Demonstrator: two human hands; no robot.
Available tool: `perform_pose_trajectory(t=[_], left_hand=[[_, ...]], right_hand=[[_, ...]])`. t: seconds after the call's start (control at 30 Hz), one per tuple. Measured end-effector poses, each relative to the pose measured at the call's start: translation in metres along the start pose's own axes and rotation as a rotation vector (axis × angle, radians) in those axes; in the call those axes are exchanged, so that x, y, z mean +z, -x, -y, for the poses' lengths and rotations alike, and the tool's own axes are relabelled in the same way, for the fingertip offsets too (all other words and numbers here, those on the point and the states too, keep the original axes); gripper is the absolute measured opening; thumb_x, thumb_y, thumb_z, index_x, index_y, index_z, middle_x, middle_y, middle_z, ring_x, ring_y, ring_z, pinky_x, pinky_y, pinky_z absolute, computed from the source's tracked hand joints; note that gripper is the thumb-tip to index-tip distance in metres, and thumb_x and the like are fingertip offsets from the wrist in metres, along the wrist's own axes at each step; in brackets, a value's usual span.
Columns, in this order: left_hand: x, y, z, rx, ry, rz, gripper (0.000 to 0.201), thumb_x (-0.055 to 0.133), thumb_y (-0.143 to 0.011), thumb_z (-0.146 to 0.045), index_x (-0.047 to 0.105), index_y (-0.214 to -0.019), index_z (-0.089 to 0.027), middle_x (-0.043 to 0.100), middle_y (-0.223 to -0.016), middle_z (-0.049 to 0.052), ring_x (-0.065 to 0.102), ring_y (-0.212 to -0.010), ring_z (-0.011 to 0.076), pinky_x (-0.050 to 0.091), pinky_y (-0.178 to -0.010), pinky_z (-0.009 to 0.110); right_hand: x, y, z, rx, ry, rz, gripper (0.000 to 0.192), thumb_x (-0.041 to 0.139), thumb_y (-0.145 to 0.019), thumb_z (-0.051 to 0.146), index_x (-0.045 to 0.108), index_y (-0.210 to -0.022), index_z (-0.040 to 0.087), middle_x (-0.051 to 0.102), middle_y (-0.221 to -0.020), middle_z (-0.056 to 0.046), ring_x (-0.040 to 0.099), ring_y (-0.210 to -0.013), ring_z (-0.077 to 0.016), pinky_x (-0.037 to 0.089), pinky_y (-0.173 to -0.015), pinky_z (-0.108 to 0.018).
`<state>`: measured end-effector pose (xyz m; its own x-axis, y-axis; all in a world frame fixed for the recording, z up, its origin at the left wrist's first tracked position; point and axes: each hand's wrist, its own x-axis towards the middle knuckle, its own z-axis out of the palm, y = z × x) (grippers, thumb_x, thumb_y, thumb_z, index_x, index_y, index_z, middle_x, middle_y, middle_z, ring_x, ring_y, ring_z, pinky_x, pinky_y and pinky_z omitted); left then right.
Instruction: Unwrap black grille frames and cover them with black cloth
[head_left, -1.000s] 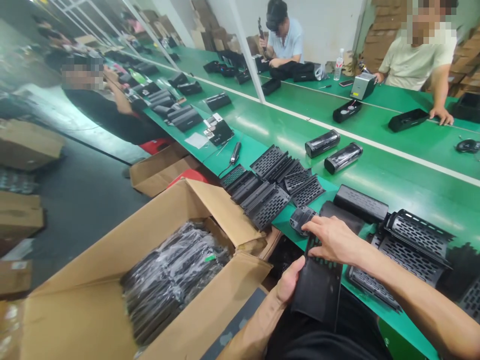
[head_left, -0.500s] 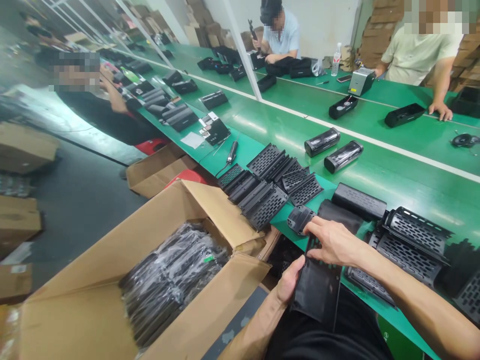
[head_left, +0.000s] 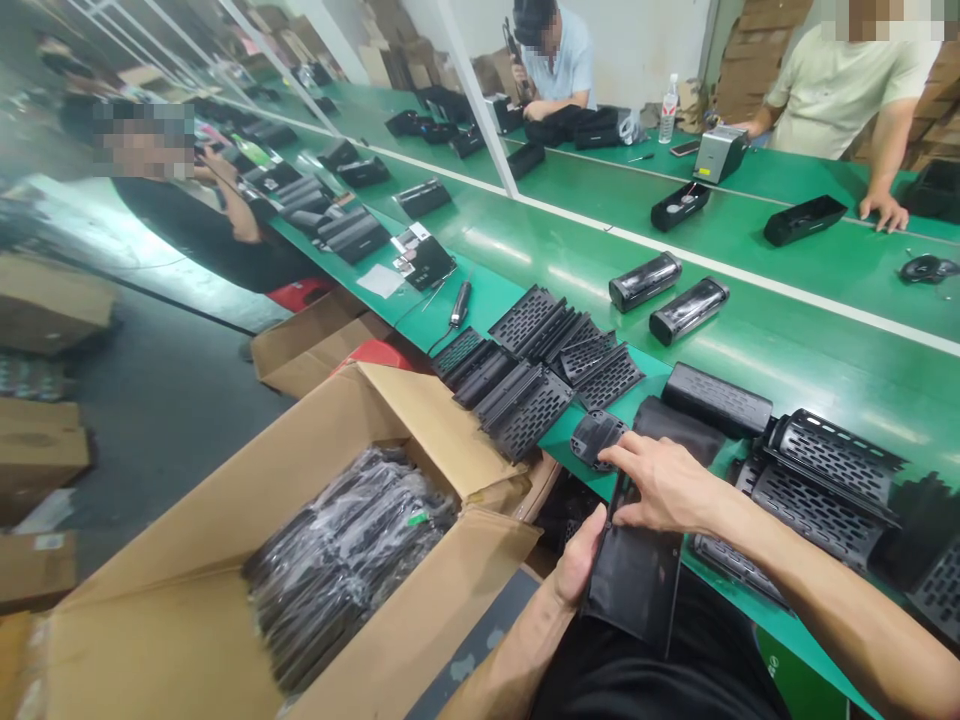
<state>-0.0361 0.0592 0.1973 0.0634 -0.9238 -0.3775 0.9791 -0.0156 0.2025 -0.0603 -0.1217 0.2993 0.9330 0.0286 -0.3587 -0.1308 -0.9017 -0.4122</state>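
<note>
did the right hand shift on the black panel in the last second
No. The right hand lies on the black panel, fingertips beside the round black cap, as before; only the camera drifted.

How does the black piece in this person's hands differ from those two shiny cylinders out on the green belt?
The black panel is flat, matte and held at the table edge by both hands; the cylinders are rounded, glossy and lie untouched on the belt. The panel looks longer. Both are dark.

right hand [head_left: 660, 488] slid slightly along black panel [head_left: 634, 580]
</note>
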Motion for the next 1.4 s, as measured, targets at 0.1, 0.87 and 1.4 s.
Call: perform_pose_trajectory(t=[0.1, 0.87, 1.4], left_hand=[[0.002, -0.001, -0.002, 0.022, -0.023, 0.017, 0.070, 0.064, -0.091, -0.059, 0.061, -0.141, -0.010, 0.070, -0.128, 0.019, 0.061, -0.126, 0.0377, 0.040, -0.115, 0.046], [-0.005, -0.003, -0.002, -0.009, -0.056, 0.055, 0.082, 0.058, -0.094, -0.063, 0.044, -0.155, -0.010, 0.058, -0.145, 0.020, 0.043, -0.145, 0.0383, 0.026, -0.123, 0.049], [0.009, -0.001, -0.010, -0.044, -0.060, 0.004, 0.080, 0.053, -0.092, -0.072, 0.056, -0.144, -0.010, 0.065, -0.134, 0.019, 0.053, -0.134, 0.0359, 0.034, -0.118, 0.049]], right_hand=[[0.001, 0.003, 0.005, -0.008, 0.016, -0.002, 0.078, 0.083, -0.081, 0.038, 0.049, -0.148, 0.021, 0.054, -0.137, -0.013, 0.058, -0.120, -0.0331, 0.050, -0.096, -0.050], [0.007, 0.005, 0.006, -0.018, -0.012, -0.015, 0.081, 0.086, -0.078, 0.037, 0.049, -0.149, 0.021, 0.049, -0.144, -0.014, 0.054, -0.120, -0.0321, 0.050, -0.096, -0.051], [0.000, 0.011, -0.031, 0.035, -0.280, -0.188, 0.058, 0.069, -0.091, 0.028, 0.053, -0.146, 0.019, 0.057, -0.140, -0.014, 0.060, -0.118, -0.0275, 0.049, -0.100, -0.042]])
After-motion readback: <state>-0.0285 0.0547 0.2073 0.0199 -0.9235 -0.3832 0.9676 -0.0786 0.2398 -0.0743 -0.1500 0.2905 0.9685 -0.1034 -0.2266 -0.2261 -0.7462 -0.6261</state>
